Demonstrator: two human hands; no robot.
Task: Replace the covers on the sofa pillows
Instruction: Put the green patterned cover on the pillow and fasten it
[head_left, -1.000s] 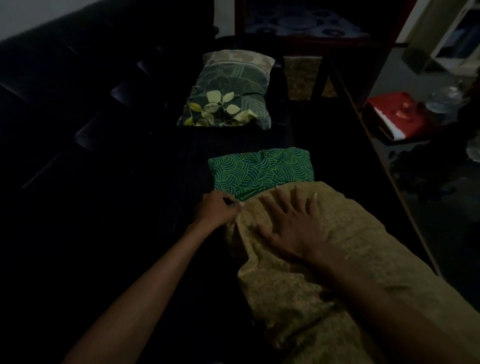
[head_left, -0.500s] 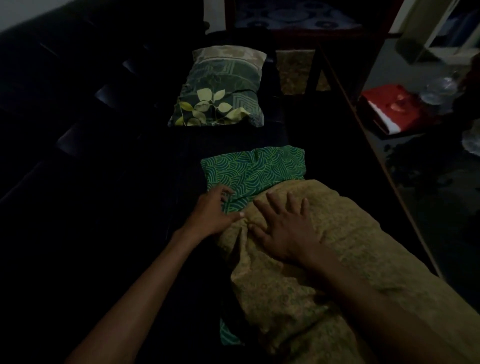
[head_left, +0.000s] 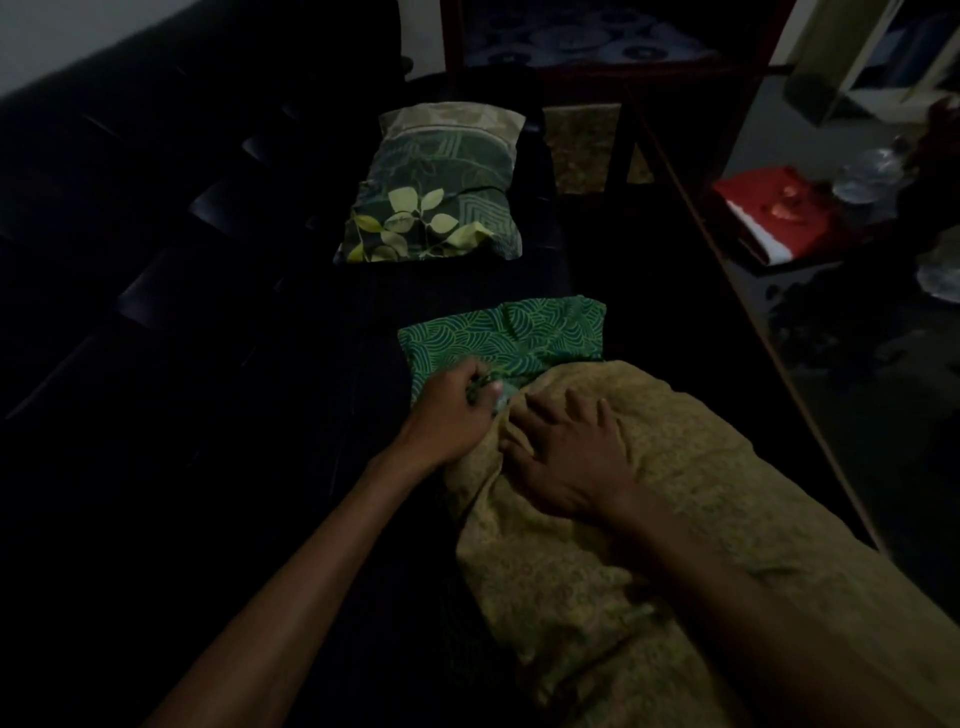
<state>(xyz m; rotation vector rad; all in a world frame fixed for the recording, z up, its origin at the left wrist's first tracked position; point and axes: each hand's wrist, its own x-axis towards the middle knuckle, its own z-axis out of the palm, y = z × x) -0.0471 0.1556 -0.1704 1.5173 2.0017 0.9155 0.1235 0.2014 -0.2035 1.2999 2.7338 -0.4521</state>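
Note:
A long pillow in a mustard-yellow patterned cover (head_left: 649, 519) lies on the dark sofa seat, running from the centre to the lower right. My right hand (head_left: 566, 457) rests flat on its far end with fingers spread. Beyond that end lies a green cover with a wavy line pattern (head_left: 509, 338). My left hand (head_left: 452, 410) pinches the near edge of this green cover beside the pillow's end. Farther back a pillow in a dark green leaf-print cover (head_left: 436, 192) lies on the seat.
The black sofa backrest (head_left: 156, 208) runs along the left. The sofa's front edge (head_left: 769, 332) runs diagonally on the right, with floor beyond. A red book-like object (head_left: 774, 213) and glassware (head_left: 872, 166) sit at the right. A dark wooden frame (head_left: 597, 73) stands behind.
My left hand moved off the pillow's end, opened over the green cover, and now pinches its near edge. My right hand stayed pressed on the yellow pillow.

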